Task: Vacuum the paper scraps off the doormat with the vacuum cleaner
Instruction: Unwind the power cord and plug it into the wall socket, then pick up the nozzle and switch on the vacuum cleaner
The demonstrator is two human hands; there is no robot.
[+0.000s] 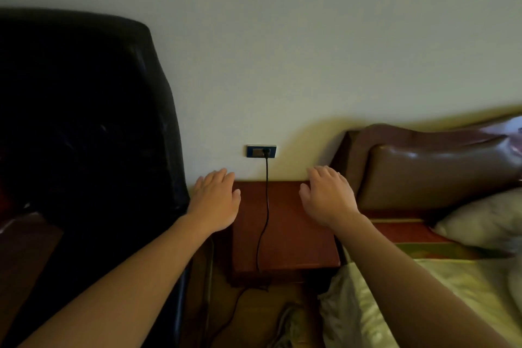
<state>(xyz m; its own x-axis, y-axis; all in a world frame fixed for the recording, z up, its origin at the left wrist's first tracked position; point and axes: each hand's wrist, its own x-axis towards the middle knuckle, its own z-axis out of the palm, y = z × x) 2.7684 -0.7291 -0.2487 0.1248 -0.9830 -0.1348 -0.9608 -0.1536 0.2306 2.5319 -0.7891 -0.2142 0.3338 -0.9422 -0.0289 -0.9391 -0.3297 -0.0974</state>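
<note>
left hand [216, 200] spread, empty | right hand [329, 195] spread, empty | cord [267, 206] crosses nightstand [296, 234] | bed [423, 291] right

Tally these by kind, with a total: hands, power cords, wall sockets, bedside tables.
Hands: 2, left hand and right hand
Power cord: 1
Wall socket: 1
Bedside table: 1
Total: 5

Nightstand [285, 223]: polished reddish wood. Chair [84, 121]: glossy black leather. Headboard [435, 169]: shiny brown leather. Bedding [423, 305]: satiny cloth. Wall [282, 51]: matt paint.
</note>
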